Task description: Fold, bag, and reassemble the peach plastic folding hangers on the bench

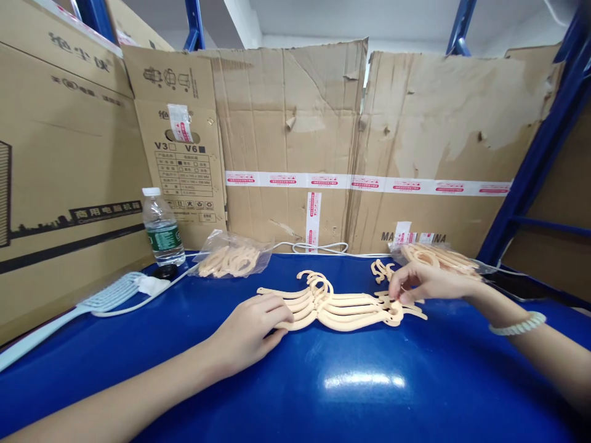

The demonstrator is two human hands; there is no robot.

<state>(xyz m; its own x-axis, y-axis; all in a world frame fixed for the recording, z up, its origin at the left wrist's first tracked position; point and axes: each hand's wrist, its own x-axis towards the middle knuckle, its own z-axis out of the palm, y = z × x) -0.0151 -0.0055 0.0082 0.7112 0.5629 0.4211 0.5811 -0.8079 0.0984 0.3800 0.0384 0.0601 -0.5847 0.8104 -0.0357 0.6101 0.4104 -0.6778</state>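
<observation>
Several beige plastic clothes hangers (353, 320) lie stacked flat on the blue table, their hooks bunched near the middle and pointing away from me. My left hand (252, 326) curls over the left arms of the stack, with thumb and fingers around their ends. At the other end, my right hand (422, 286) pinches a small beige plastic piece (395, 307) against the tips of the right arms. More loose beige parts lie under and beside its fingers. Just behind them sits a small heap of beige hooks (381, 271).
Clear bags of beige parts lie at the back, one bag (231, 258) left and another bag (443, 258) right. A water bottle (164, 231), a pale blue hairbrush (104, 295) and a white cable (152, 301) are on the left. Cardboard walls (290, 123) enclose the blue table (295, 394).
</observation>
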